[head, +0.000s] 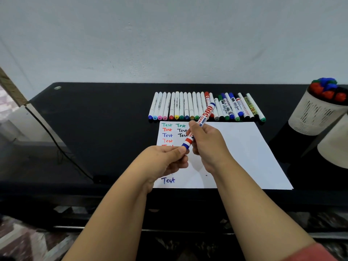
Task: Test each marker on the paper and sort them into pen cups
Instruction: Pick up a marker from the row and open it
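- The right hand [205,146] is gripping a whiteboard marker [202,121] around the middle of its barrel, fingers curled round it, holding it tilted above the paper [244,153] with its upper end pointing toward the far row.
- The left hand [165,161] is pinching the lower, blue-capped end of that same marker between thumb and fingertips, its other fingers curled underneath.
- The paper is lying flat on the black bench [103,119], carrying the word "Test" written several times in green, red, blue and black down its left side.
- A row of markers [188,107] is lying side by side on the bench just beyond the paper's far edge, thin white ones to the left and thicker mixed ones to the right.
- A slotted white pen cup [316,115] is standing at the right end of the bench, holding markers with red, blue and green caps.
- A second white cup [337,146] is sitting nearer, partly cut off by the frame edge; its contents cannot be seen.
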Motion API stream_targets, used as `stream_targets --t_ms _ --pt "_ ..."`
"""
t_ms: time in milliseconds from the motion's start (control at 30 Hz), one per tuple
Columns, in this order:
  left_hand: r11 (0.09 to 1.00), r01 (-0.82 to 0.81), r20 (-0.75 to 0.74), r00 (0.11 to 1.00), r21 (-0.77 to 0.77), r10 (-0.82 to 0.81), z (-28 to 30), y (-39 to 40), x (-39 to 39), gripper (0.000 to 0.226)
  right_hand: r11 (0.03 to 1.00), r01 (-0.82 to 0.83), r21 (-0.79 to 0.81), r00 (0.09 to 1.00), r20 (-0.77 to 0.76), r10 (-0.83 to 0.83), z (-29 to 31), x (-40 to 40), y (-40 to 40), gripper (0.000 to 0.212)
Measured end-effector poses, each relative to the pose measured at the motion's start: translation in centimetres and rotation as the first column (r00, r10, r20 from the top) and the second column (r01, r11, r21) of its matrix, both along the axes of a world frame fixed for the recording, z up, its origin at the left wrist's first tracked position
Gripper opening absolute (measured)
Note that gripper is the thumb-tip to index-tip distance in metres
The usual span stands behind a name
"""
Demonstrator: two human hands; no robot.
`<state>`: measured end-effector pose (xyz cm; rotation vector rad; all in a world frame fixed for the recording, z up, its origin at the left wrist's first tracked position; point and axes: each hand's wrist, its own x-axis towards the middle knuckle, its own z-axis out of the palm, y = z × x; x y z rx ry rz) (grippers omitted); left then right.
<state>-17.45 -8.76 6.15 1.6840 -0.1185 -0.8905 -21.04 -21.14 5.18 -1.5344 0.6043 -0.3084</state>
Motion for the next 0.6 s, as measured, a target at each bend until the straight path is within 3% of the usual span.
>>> stream_targets --t_ms 100,233,367,600 --pt "0.999 0.02 -0.046 0.999 -0.05 -0.022 -0.1 0.5 -0.1 0.018 0.999 0.027 0.024 1.0 -0.002 -0.027 0.2 0.2 0.0 0.033" --pt "0.985 0.111 -0.07 0.99 -0.133 -0.121 -0.7 1.9 -1.0 0.017 0.915 0.271 0.3 0.948 0.079 -0.307 1.0 -0.2 -4.1 0.025" --pt "0.999 -0.025 0.099 0.995 -0.028 0.028 -1.2 1.6 -0.1 0.012 0.963 0.199 0.183 0.978 0.02 -0.206 -0.5 0.5 -3.3 0.029" --pt "0.993 -0.12 0.268 0.956 -0.002 0.116 -1.0 0.8 1.1 0.013 0.95 0.227 0.213 0.963 0.099 -0.252 -1.0 0.3 -3.8 0.024"
